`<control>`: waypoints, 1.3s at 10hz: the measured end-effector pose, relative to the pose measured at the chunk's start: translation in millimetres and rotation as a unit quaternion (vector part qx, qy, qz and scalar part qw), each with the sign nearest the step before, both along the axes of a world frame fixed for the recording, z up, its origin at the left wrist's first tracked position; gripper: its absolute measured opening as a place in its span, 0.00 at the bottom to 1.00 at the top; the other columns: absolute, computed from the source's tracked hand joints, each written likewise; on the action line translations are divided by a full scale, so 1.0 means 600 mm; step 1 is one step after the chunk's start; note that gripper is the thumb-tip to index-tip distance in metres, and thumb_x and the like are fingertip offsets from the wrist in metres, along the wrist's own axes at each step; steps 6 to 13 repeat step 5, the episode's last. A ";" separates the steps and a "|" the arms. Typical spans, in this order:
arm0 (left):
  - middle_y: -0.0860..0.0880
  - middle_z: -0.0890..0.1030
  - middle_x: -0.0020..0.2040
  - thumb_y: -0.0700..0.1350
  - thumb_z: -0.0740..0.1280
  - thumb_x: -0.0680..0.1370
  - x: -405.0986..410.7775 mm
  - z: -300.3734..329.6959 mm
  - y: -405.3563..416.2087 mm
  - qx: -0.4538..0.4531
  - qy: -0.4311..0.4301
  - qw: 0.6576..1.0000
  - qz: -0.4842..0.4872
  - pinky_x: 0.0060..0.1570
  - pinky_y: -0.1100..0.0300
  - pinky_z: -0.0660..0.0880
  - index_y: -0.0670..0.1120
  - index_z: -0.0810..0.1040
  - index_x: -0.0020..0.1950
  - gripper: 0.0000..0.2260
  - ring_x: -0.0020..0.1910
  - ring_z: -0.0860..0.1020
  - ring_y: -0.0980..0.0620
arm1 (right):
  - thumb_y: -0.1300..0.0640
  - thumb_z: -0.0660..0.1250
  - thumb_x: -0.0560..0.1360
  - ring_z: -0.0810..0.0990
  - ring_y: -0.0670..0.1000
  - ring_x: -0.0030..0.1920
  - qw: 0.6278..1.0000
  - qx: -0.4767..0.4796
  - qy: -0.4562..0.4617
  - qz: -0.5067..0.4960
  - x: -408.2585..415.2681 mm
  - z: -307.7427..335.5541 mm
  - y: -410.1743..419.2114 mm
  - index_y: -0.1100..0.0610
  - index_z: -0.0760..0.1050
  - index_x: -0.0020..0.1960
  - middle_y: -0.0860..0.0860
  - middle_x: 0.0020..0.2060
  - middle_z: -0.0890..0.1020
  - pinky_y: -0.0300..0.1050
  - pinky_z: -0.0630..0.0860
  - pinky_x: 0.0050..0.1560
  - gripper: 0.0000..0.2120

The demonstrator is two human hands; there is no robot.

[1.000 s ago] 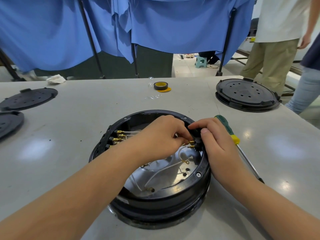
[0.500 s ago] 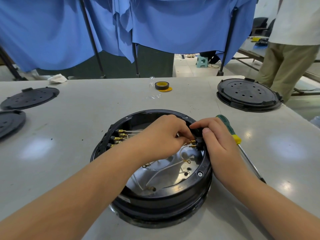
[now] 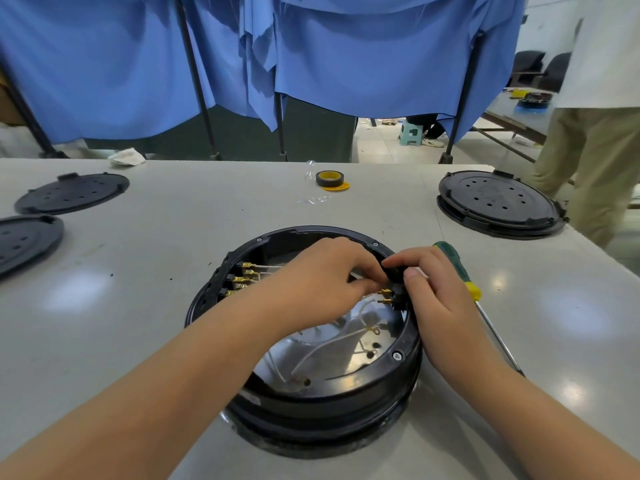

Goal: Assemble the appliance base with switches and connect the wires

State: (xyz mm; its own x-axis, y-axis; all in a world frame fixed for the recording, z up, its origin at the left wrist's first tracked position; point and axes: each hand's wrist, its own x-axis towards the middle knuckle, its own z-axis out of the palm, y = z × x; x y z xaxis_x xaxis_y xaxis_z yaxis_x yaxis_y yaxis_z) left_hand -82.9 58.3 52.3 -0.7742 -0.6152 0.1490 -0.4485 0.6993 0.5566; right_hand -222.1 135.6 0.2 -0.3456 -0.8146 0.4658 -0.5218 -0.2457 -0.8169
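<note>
Right hand [image 3: 436, 299] fingers pinch the black switch [image 3: 398, 284] at the appliance base [image 3: 311, 386] rim; curled left hand [image 3: 322, 282] fingers pinch a wire there

The base [image 3: 311, 393] sits on the table [image 3: 173, 341] right in front of me, wires [image 3: 329, 344] lying inside it. My left hand [image 3: 318, 282] is inside the ring, my right hand [image 3: 436, 299] is on its right rim at the switch [image 3: 398, 289]. Just right of that lies a screwdriver [image 3: 467, 292]. Tape [image 3: 329, 179] is behind the base, two covers [image 3: 69, 192] far left, another base [image 3: 498, 202] far right.
</note>
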 end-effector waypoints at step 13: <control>0.60 0.81 0.49 0.43 0.67 0.78 0.186 -0.021 -0.028 -0.002 0.259 0.922 0.287 0.45 0.69 0.72 0.57 0.81 0.51 0.09 0.47 0.79 0.63 | 0.59 0.64 0.77 0.80 0.43 0.44 0.993 0.094 0.030 0.059 -0.060 0.037 0.005 0.45 0.80 0.44 0.44 0.43 0.81 0.36 0.77 0.42 0.11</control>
